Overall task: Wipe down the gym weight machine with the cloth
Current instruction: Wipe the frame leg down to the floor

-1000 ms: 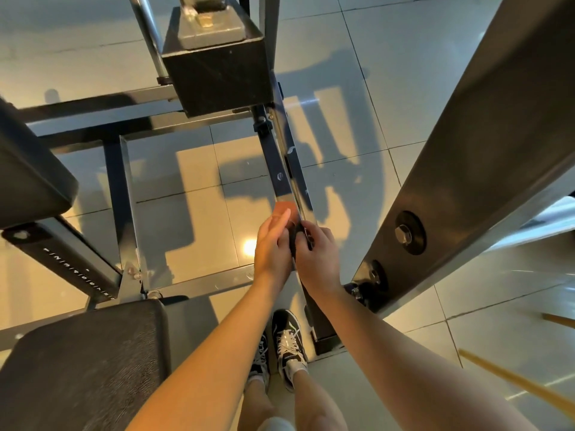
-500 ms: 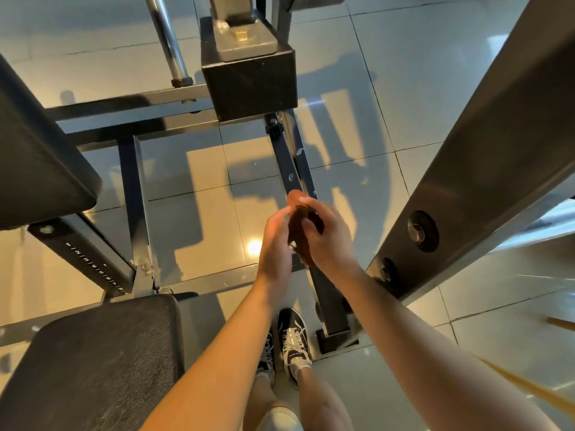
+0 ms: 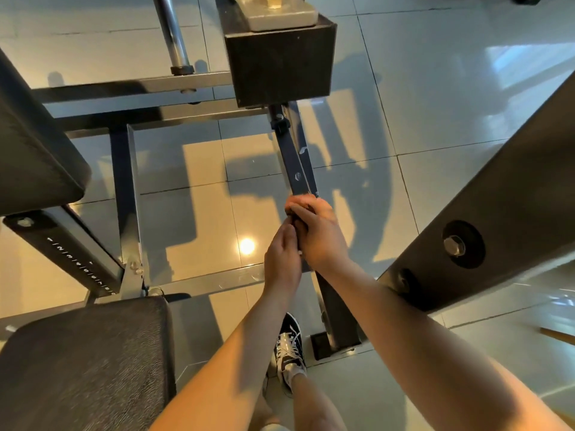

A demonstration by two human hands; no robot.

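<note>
- The right hand (image 3: pixel 320 233) is curled round the slanted frame bar (image 3: pixel 295 164) with the cloth (image 3: pixel 292 212) trapped under its fingers. Only a dark sliver of cloth shows at the fingertips.
- The left hand (image 3: pixel 281 259) touches the right at its seven o'clock, fingers laid fairly straight up the bar's left face. Whether it also pinches the cloth cannot be told.
- Step, as I judge it: mid-wipe of this bar, about halfway along it.
- The next move likely calls for sliding the wrapped cloth along the bar under a steady squeeze, minding the small clamp (image 3: pixel 280 122) at twelve o'clock, below the weight stack (image 3: pixel 280 63).
- Both forearms enter from six o'clock and converge. The heavy beam (image 3: pixel 482 213) lies at three o'clock and the seat pad (image 3: pixel 84 362) at eight.
</note>
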